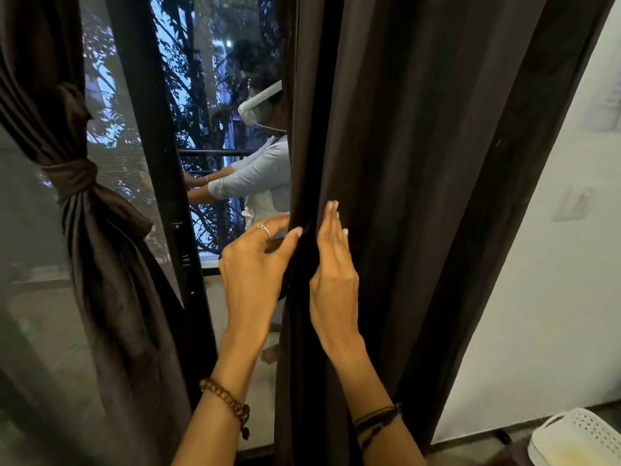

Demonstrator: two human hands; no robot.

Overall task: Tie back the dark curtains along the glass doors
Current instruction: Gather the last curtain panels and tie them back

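Observation:
A dark brown curtain (420,163) hangs loose in front of the glass door (215,95), filling the middle and right. My left hand (255,264) pinches its left edge between thumb and fingers. My right hand (332,277) lies flat against the folds just to the right, fingers straight and pointing up. At the far left a second dark curtain (111,280) is gathered and bound by a knotted fabric tie (75,178).
A black door frame (161,163) stands between the two curtains. The glass reflects a person in a light shirt. A white wall (544,264) with a switch plate is on the right. A white perforated basket (578,438) sits at the bottom right.

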